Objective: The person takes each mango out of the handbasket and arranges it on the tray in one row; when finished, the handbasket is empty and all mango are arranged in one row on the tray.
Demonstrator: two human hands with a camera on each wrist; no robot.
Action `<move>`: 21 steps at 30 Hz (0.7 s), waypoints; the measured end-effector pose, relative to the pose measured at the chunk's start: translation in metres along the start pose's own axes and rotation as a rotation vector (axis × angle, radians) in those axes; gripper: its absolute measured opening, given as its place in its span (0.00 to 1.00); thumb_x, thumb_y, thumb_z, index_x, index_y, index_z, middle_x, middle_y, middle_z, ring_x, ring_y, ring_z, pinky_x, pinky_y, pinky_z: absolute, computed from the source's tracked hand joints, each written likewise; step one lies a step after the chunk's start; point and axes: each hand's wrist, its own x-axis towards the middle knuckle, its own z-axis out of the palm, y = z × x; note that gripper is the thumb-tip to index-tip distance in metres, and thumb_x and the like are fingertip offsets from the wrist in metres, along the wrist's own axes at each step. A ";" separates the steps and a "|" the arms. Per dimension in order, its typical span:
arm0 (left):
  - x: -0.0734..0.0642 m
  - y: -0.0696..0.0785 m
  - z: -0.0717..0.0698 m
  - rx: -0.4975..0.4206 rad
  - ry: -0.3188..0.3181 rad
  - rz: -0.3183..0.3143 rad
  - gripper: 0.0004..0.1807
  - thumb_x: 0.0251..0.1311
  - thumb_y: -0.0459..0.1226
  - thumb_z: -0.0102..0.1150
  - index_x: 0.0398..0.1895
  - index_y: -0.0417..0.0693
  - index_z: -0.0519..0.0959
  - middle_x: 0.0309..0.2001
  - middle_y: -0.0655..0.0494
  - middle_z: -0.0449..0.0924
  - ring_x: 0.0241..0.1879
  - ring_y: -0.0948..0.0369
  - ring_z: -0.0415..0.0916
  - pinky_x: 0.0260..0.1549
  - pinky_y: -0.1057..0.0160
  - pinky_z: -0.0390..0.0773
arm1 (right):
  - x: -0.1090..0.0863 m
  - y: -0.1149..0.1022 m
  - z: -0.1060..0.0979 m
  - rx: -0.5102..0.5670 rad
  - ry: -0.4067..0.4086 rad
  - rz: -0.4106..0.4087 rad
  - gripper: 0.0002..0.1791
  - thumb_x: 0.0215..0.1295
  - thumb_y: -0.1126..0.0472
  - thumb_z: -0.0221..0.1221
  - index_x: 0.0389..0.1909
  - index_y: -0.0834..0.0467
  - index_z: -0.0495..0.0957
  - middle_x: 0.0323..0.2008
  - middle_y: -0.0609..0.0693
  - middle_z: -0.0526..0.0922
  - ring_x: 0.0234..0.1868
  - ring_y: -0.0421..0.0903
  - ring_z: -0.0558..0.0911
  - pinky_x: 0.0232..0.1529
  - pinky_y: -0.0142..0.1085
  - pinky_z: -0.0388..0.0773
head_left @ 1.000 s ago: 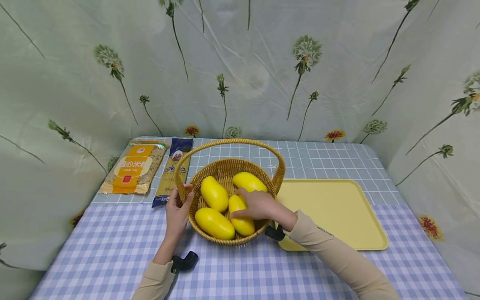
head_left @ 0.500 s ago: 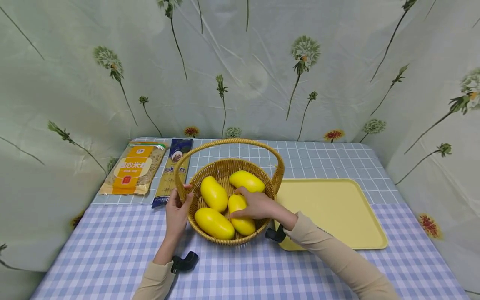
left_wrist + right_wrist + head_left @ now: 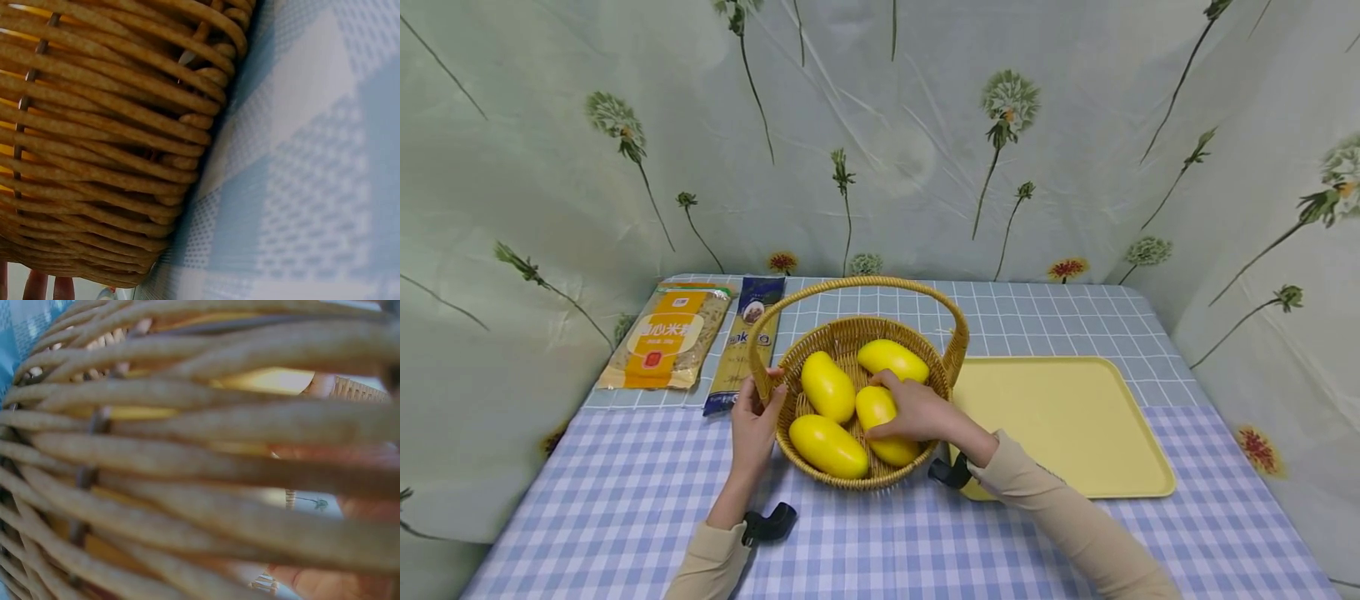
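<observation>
A wicker basket (image 3: 842, 329) with a tall arched handle stands at the middle of the table. Several yellow mangoes lie in it. At the basket's left side, my left hand (image 3: 755, 429) grips the rim by the foot of the handle. My right hand (image 3: 917, 410) reaches over the right rim, thumb and fingers around the front right mango (image 3: 877, 407). Just behind it lies another mango (image 3: 892, 360). The left wrist view shows the woven wall (image 3: 112, 125) close up, fingertips (image 3: 64, 289) at its lower edge. In the right wrist view, the weave mostly hides the hand.
A yellow tray (image 3: 1075, 425) lies right of the basket, beneath the right forearm. At the back left are a blue and gold packet (image 3: 747, 346) and an orange and clear food bag (image 3: 668, 337). A floral curtain (image 3: 910, 167) encloses the table's back and sides.
The front right mango has shifted slightly right along with my right hand. The mango behind it has slid a little to the left. My left hand keeps its place on the basket.
</observation>
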 end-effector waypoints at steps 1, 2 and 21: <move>0.000 0.000 0.000 0.001 0.000 0.000 0.15 0.65 0.25 0.52 0.53 0.27 0.69 0.53 0.32 0.72 0.52 0.46 0.69 0.44 0.72 0.72 | -0.001 0.000 0.000 0.003 0.006 -0.004 0.41 0.50 0.45 0.69 0.62 0.53 0.63 0.48 0.55 0.77 0.47 0.52 0.74 0.45 0.45 0.70; 0.000 0.000 0.000 0.005 0.001 -0.001 0.15 0.65 0.25 0.52 0.53 0.27 0.69 0.53 0.33 0.72 0.52 0.46 0.70 0.44 0.72 0.72 | -0.001 0.000 0.000 0.007 0.013 -0.008 0.41 0.50 0.45 0.69 0.62 0.53 0.63 0.48 0.55 0.77 0.47 0.52 0.74 0.44 0.45 0.70; 0.000 0.000 0.000 0.003 -0.006 0.014 0.16 0.64 0.25 0.52 0.53 0.26 0.68 0.52 0.32 0.72 0.50 0.57 0.71 0.43 0.72 0.71 | -0.006 0.000 -0.003 0.041 0.081 -0.017 0.38 0.51 0.44 0.67 0.60 0.52 0.64 0.50 0.52 0.77 0.43 0.47 0.74 0.41 0.44 0.70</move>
